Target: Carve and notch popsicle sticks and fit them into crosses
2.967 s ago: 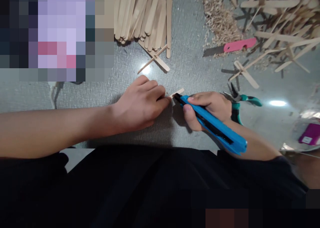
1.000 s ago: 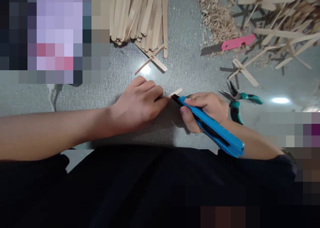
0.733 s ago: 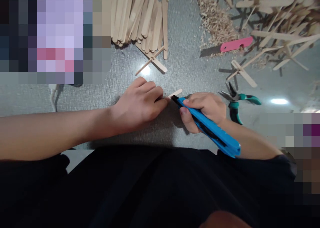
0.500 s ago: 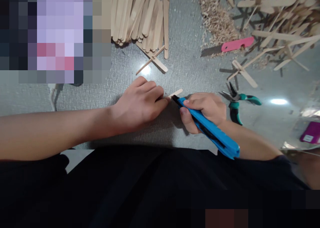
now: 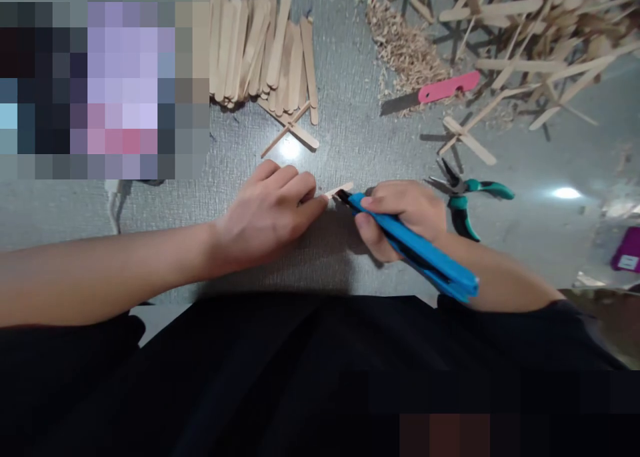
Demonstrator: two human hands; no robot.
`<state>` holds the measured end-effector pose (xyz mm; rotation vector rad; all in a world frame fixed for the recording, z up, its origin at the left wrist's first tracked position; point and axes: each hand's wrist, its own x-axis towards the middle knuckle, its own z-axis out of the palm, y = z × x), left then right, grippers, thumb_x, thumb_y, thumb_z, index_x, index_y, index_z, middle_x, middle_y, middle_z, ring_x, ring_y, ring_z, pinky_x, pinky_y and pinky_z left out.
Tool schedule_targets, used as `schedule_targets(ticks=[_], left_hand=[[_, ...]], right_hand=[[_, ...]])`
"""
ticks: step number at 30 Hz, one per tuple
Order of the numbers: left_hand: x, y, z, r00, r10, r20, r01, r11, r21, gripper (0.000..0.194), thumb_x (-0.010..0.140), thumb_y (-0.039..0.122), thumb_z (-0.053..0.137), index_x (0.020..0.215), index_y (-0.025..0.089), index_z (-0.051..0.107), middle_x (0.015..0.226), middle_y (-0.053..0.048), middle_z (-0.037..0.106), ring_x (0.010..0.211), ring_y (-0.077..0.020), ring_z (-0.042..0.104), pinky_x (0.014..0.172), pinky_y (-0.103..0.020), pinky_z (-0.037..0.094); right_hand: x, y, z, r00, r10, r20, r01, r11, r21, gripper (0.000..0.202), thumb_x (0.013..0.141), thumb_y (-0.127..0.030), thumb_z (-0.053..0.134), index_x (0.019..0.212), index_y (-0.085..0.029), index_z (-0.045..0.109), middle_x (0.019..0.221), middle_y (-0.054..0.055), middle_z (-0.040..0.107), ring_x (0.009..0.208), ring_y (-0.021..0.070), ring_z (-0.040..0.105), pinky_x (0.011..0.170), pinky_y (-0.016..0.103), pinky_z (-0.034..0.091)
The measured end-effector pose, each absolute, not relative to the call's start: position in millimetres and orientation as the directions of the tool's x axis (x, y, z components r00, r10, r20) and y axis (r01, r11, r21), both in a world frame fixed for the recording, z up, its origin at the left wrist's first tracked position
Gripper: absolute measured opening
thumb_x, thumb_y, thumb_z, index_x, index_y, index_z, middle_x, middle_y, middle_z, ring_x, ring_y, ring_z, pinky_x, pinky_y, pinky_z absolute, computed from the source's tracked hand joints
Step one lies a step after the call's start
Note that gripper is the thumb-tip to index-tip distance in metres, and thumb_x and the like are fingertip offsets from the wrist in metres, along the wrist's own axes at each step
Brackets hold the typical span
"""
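Between the thumb and curled fingers of my left hand (image 5: 275,210) is a small wooden stick (image 5: 344,189), its free end pointing right. My right hand (image 5: 407,217) grips a blue utility knife (image 5: 417,250), its handle slanting down toward my body. The knife's dark tip lies against the stick, just beyond my left fingertips; the blade itself is too small to make out clearly. Just right of my right hand lie pliers (image 5: 457,193) with green and black handles, jaws parted. Above my left hand, two crossed wooden sticks (image 5: 291,125) rest on the table.
Wooden craft sticks (image 5: 250,50) lie in a bundle at the back. A pink-handled saw (image 5: 447,87) sits beside wood shavings (image 5: 405,40). Joined stick pieces (image 5: 550,43) pile up at the back right. A white cable (image 5: 116,207) and a purple box (image 5: 627,249) are at the sides.
The knife tip has shifted slightly along the stick toward my left fingers. The whole view has moved a little, so the table things appear further left. Both grips stay the same.
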<state>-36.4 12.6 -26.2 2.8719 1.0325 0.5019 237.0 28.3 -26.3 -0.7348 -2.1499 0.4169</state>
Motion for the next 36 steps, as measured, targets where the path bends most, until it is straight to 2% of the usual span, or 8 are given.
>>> schedule_targets(ticks=[4, 8, 17, 20, 26, 30, 33, 36], left_hand=[[-34.9, 11.2, -25.7, 0.692, 0.658, 0.297, 0.636, -0.75, 0.179, 0.029, 0.115, 0.015, 0.05, 0.115, 0.022, 0.078, 0.1, -0.007, 0.073, 0.087, -0.0229, 0.063, 0.076, -0.043, 0.041], [-34.9, 11.9, -24.3, 0.678, 0.649, 0.345, 0.659, -0.745, 0.106, 0.029, 0.113, 0.017, 0.058, 0.135, 0.018, 0.077, 0.099, -0.007, 0.077, 0.085, -0.0234, 0.065, 0.073, -0.043, 0.04], [-37.1, 0.2, -28.1, 0.679, 0.668, 0.305, 0.673, -0.732, 0.104, 0.046, 0.11, 0.024, 0.065, 0.155, 0.016, 0.067, 0.127, -0.015, 0.079, 0.105, -0.0308, 0.069, 0.083, -0.046, 0.046], [-37.2, 0.3, -27.4, 0.671, 0.684, 0.285, 0.674, -0.723, 0.151, 0.043, 0.109, 0.022, 0.064, 0.151, 0.017, 0.07, 0.128, -0.015, 0.079, 0.107, -0.0321, 0.069, 0.084, -0.047, 0.046], [-39.1, 7.5, -23.7, 0.678, 0.684, 0.269, 0.666, -0.726, 0.168, 0.022, 0.11, 0.013, 0.058, 0.114, 0.021, 0.078, 0.104, -0.009, 0.078, 0.091, -0.0274, 0.066, 0.079, -0.047, 0.046], [-37.9, 8.5, -25.7, 0.694, 0.674, 0.254, 0.657, -0.737, 0.159, 0.027, 0.102, 0.004, 0.06, 0.117, 0.018, 0.077, 0.104, -0.01, 0.078, 0.093, -0.0301, 0.064, 0.08, -0.048, 0.048], [-35.1, 5.8, -27.6, 0.703, 0.667, 0.247, 0.668, -0.738, 0.093, 0.022, 0.102, 0.003, 0.06, 0.106, 0.018, 0.076, 0.098, -0.01, 0.074, 0.091, -0.0302, 0.062, 0.08, -0.048, 0.046], [-32.2, 2.5, -28.1, 0.726, 0.643, 0.244, 0.646, -0.759, 0.079, 0.015, 0.101, 0.007, 0.063, 0.101, 0.018, 0.073, 0.103, -0.013, 0.075, 0.092, -0.0304, 0.064, 0.08, -0.048, 0.045]], right_hand=[[241.8, 32.1, -26.6, -0.458, 0.66, 0.595, 0.383, 0.751, -0.538, 0.01, 0.103, -0.03, 0.07, 0.112, -0.031, 0.067, 0.065, -0.008, 0.069, 0.046, 0.0158, 0.065, 0.045, 0.028, 0.052], [244.1, 32.8, -24.4, -0.512, 0.667, 0.541, 0.378, 0.741, -0.555, 0.01, 0.101, -0.031, 0.072, 0.11, -0.032, 0.068, 0.07, -0.007, 0.073, 0.051, 0.0165, 0.07, 0.049, 0.029, 0.056], [247.3, 23.8, -17.7, -0.404, 0.788, 0.465, 0.551, 0.615, -0.564, 0.009, 0.106, -0.034, 0.075, 0.113, -0.029, 0.072, 0.075, -0.002, 0.076, 0.056, 0.0184, 0.07, 0.051, 0.033, 0.054], [248.0, 25.4, -18.4, -0.434, 0.778, 0.455, 0.539, 0.629, -0.56, 0.011, 0.106, -0.039, 0.076, 0.111, -0.03, 0.071, 0.071, -0.004, 0.074, 0.052, 0.0172, 0.066, 0.051, 0.032, 0.052], [245.4, 33.5, -27.7, -0.446, 0.674, 0.589, 0.356, 0.737, -0.574, 0.018, 0.11, -0.037, 0.074, 0.127, -0.031, 0.071, 0.069, -0.008, 0.072, 0.046, 0.015, 0.062, 0.049, 0.03, 0.052], [246.6, 39.2, -31.7, -0.447, 0.631, 0.634, 0.427, 0.774, -0.469, 0.024, 0.114, -0.039, 0.077, 0.137, -0.033, 0.074, 0.088, -0.003, 0.084, 0.059, 0.0167, 0.072, 0.058, 0.031, 0.058], [250.8, 46.0, -33.7, -0.529, 0.604, 0.596, 0.537, 0.782, -0.316, 0.033, 0.115, -0.05, 0.078, 0.142, -0.031, 0.074, 0.083, -0.003, 0.08, 0.063, 0.0179, 0.072, 0.061, 0.032, 0.056], [254.2, 53.8, -30.9, -0.61, 0.585, 0.534, 0.617, 0.774, -0.142, 0.027, 0.119, -0.048, 0.069, 0.133, -0.026, 0.078, 0.081, -0.002, 0.074, 0.063, 0.018, 0.065, 0.059, 0.034, 0.045]])
